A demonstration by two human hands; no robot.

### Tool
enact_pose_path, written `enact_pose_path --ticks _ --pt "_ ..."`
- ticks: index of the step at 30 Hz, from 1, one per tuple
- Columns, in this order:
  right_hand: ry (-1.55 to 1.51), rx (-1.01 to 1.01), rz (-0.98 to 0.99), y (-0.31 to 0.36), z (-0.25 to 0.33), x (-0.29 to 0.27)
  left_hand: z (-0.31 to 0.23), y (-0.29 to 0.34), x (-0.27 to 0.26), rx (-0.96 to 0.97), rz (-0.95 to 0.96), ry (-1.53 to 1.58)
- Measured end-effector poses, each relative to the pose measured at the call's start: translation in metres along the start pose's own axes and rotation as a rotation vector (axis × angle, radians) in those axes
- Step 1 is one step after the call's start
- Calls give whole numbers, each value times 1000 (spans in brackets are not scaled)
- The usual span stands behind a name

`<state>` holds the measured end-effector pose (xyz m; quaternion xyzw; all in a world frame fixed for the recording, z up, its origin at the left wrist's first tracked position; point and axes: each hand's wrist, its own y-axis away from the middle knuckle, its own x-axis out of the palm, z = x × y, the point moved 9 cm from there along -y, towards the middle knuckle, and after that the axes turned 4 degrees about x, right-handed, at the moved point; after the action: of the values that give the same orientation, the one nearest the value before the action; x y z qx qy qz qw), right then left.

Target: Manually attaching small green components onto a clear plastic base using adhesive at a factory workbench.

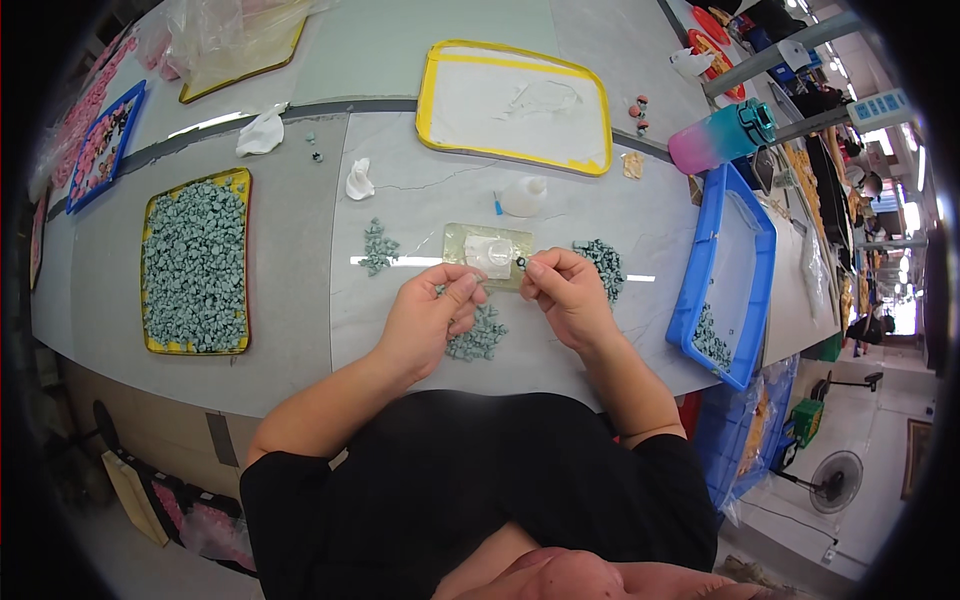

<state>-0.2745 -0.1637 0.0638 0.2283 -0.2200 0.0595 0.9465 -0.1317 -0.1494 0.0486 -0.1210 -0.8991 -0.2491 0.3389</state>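
My right hand [570, 292] pinches a small dark-and-green piece [521, 263] between thumb and fingertips. Close beside it, my left hand [440, 312] is closed in a pinch; what its fingertips hold is too small to make out. Just beyond both hands lies a yellowish translucent slab [454, 240] with a white square patch on it. Loose grey-green pieces [478, 336] are heaped near my left hand, and another small pile [378, 248] lies farther left. Darker pieces [602, 266] are clustered just right of my right hand. A white squeeze bottle [523, 197] lies beyond the slab, near a small blue tip [497, 203].
A yellow-rimmed tray [247, 210] full of grey-green pieces sits at left. Another yellow-rimmed tray [604, 130] is at the far side. A blue bin [765, 265] on the right holds some pieces. Crumpled white tissue [360, 180] and a pink-teal drinking bottle [715, 138] are on the table.
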Motion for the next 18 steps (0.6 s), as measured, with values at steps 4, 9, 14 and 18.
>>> enact_pose_path --ticks 4,9,14,18 --pt "34 -32 10 2 1 6 6 2 6 -80 52 -1" --pt "897 -649 -86 26 46 37 10 7 15 -182 63 87" --pt "1094 -1093 -3 51 53 66 15 10 19 -219 92 95" --pt "1190 -1231 59 61 51 78 14 11 21 -215 116 72"
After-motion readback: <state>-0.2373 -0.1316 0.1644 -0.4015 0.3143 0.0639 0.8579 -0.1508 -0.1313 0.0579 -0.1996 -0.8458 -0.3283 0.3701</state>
